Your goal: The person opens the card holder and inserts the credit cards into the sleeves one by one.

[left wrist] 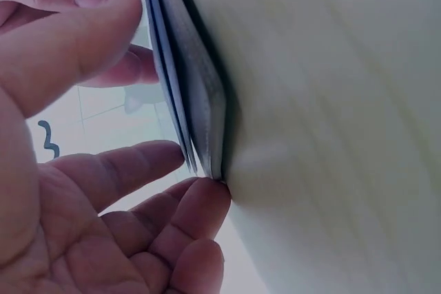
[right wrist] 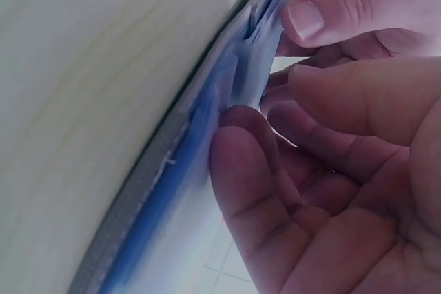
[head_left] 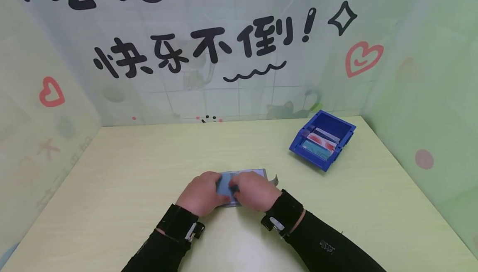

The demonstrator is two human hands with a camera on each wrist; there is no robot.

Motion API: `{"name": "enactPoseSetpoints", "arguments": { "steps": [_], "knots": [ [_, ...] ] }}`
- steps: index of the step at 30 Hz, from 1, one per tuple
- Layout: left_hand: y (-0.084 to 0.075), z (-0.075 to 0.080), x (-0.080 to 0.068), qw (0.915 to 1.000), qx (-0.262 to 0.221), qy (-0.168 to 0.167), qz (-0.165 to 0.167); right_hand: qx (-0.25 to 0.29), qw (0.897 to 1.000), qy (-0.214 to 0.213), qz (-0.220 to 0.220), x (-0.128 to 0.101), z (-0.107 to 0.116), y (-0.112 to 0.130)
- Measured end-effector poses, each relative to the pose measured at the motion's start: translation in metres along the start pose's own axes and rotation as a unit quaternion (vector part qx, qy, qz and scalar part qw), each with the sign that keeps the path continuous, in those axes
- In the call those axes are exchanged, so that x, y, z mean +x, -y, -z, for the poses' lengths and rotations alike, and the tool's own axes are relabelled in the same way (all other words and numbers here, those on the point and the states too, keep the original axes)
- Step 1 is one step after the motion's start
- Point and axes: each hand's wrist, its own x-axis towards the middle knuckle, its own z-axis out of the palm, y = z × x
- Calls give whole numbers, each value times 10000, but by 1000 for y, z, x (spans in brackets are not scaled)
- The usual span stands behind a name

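Observation:
A flat booklet with grey edging and bluish clear sleeves, which looks like a card holder [head_left: 225, 187], lies on the table between the hands. My left hand [head_left: 201, 193] grips its left side; in the left wrist view the fingertips [left wrist: 207, 201] meet the edge and corner where thin pages [left wrist: 165, 67] stand slightly apart. Over the right part is my right hand [head_left: 257, 191]. Its bent fingertips [right wrist: 238, 153] touch the blue sleeve [right wrist: 182, 197] in the right wrist view, with the thumb held off. A small grey flap [head_left: 275, 180] sticks out beyond the right hand.
A blue open box [head_left: 325, 139] with several printed cards [head_left: 321, 141] in it stands tilted at the back right of the pale wooden table [head_left: 149, 160]. Printed cloth walls [head_left: 239, 98] enclose the table at the back and both sides.

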Motion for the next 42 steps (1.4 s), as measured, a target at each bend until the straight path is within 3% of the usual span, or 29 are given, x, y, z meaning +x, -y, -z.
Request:
{"name": "enactPoseSetpoints", "arguments": {
  "steps": [5,13,29,42],
  "knots": [
    [0,0,0,9999,108,41,35,165,9999,27,-47,-2,8,0],
    [-1,1,2,9993,347,63,113,609,9939,-292,-871,-5,42,-13],
    [-1,6,0,9970,734,-4,234,-318,9767,-1252,-1716,-30,120,-110],
    [-2,9,-5,9976,640,65,243,-811,9725,-608,-2099,-29,129,-152]
  ]
}}
